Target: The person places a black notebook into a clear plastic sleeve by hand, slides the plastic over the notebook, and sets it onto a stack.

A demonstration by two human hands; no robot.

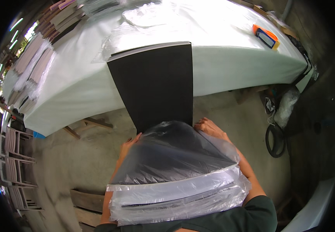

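Note:
A stack of large black-topped sheets (156,81) with pale layered edges rests its far end on the white-covered table and slopes down toward me. Its near end is inside a clear plastic bag (175,154), which spreads over my forearms and lap. My left hand (130,145) is closed at the left edge of the stack, at the bag's mouth; part of it is under the film. At the right edge, my right hand (211,127) has its fingers curled on the bag's rim beside the stack. More folded clear bags (183,199) lie in layers against my body.
The table (237,69) bears loose clear film (148,17) and an orange and blue box (266,36). Stacks of sheets (34,63) stand at far left. Chairs (18,166) line the left side. A black ring (275,141) and bundled plastic (287,108) are at right.

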